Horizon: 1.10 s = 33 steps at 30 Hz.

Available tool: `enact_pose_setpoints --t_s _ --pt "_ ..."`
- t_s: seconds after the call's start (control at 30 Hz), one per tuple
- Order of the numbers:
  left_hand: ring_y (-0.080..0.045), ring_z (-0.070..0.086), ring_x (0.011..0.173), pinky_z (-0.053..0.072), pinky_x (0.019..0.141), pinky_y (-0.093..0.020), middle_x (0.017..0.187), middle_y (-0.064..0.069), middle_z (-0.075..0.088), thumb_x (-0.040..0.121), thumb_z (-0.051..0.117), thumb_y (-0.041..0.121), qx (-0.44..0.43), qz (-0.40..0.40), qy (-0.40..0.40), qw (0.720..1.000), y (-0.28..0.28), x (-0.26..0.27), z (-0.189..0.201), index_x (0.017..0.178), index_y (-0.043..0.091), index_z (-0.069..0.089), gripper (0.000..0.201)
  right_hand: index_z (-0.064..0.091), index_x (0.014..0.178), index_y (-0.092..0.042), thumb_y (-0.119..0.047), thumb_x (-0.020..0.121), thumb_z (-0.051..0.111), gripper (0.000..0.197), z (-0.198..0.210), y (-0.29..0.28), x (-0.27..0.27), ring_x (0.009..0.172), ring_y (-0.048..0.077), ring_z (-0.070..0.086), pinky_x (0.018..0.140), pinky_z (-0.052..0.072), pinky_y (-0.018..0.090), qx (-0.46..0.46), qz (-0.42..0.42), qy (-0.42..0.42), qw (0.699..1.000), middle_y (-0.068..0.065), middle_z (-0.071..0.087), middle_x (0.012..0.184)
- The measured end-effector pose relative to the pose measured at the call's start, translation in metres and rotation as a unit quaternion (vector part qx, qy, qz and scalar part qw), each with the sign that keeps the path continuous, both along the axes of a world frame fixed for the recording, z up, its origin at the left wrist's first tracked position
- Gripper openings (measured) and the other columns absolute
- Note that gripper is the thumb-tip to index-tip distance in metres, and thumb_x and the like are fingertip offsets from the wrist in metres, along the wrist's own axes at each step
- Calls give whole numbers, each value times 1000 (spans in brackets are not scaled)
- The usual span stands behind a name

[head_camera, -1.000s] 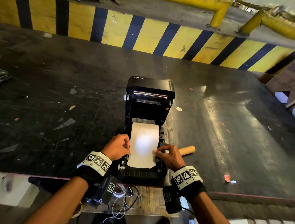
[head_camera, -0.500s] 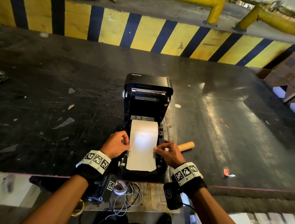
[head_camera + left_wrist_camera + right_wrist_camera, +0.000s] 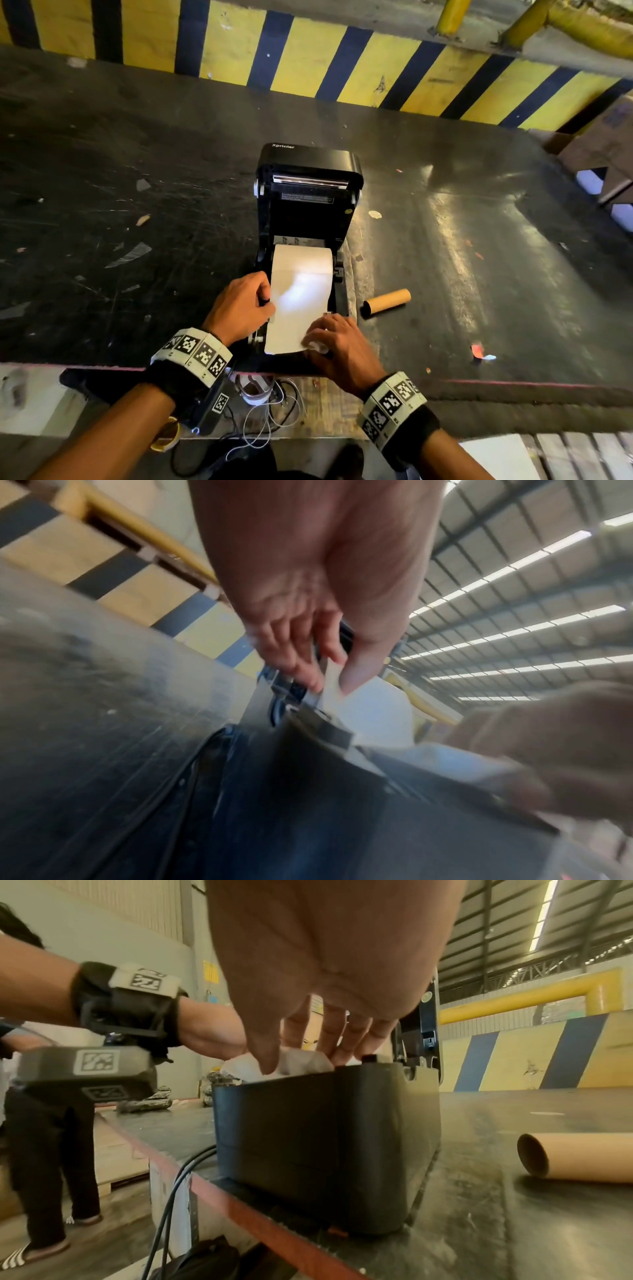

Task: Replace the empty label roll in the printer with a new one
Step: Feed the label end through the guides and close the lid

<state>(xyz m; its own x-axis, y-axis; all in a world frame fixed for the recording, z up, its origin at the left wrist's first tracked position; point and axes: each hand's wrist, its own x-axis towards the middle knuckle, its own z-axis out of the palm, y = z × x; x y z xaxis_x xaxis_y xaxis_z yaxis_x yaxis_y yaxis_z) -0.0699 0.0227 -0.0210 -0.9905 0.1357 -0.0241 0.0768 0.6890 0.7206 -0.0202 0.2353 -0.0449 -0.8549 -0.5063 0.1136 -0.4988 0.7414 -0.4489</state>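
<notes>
We see the printer [image 3: 308, 219] standing at the near edge of the dark tabletop [image 3: 137, 171], its lid tipped up and back (the word "Xprinter" shows on top). The new label roll [image 3: 303, 260] sits in the open bay, and a white strip of labels [image 3: 298, 308] runs from it toward the front of the machine.

Our left hand [image 3: 239, 308] lies against the printer's left side, fingers curled, with the thumb [image 3: 356, 674] and a fingertip pinching the left edge of the strip by the guide there. Our right hand [image 3: 339, 346] rests at the near right corner of the strip, and from the right wrist view its thumb and fingers [image 3: 329, 1039] bunch the crumpled white end of the strip between them just above the printer's front wall.

The empty core [image 3: 387, 301], a brown cardboard tube, lies on its side on the tabletop just right of the printer, apart from it. Cables [image 3: 178, 1177] hang down over the near edge below the printer. Yellow and blue stripes [image 3: 308, 58] run along the tabletop's far edge.
</notes>
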Motion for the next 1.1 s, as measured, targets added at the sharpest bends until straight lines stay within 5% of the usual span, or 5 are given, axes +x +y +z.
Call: enact_pose_setpoints --t_s 0.2,0.33,0.6,0.83,1.1 --pt "-8 46 90 35 77 -23 97 12 51 74 66 40 -196 -233 8 953 7 41 12 91 28 51 25 73 84 -17 -19 83 60 13 6 2 0 70 24 63 56 51 39 -13 21 9 1000 5 69 80" --pt "-19 56 86 39 75 -28 86 2 62 81 55 17 -218 -206 75 951 8 56 4 80 21 61 7 71 85 -14 -15 82 56 16 16 3 7 69 27 62 53 52 41 29 34 -6 999 8 66 78" --pt "-19 61 83 47 77 -29 86 -2 71 86 54 14 -213 -166 71 960 11 93 8 87 20 72 19 67 83 -14 -8 87 49 20 23 7 36 74 25 60 59 40 27 43 42 -63 996 7 65 79" --pt "-26 63 85 49 75 -34 89 -7 72 85 57 14 -219 -120 76 965 22 130 12 90 15 73 17 70 94 -6 -29 77 40 41 36 12 68 88 30 64 76 53 39 18 55 -87 994 14 72 97" --pt "-22 61 85 49 76 -33 88 -6 71 84 59 11 -205 -71 95 972 23 155 3 90 13 72 15 70 98 -8 -10 82 49 26 29 14 86 90 29 63 77 51 38 3 61 -93 994 12 71 99"
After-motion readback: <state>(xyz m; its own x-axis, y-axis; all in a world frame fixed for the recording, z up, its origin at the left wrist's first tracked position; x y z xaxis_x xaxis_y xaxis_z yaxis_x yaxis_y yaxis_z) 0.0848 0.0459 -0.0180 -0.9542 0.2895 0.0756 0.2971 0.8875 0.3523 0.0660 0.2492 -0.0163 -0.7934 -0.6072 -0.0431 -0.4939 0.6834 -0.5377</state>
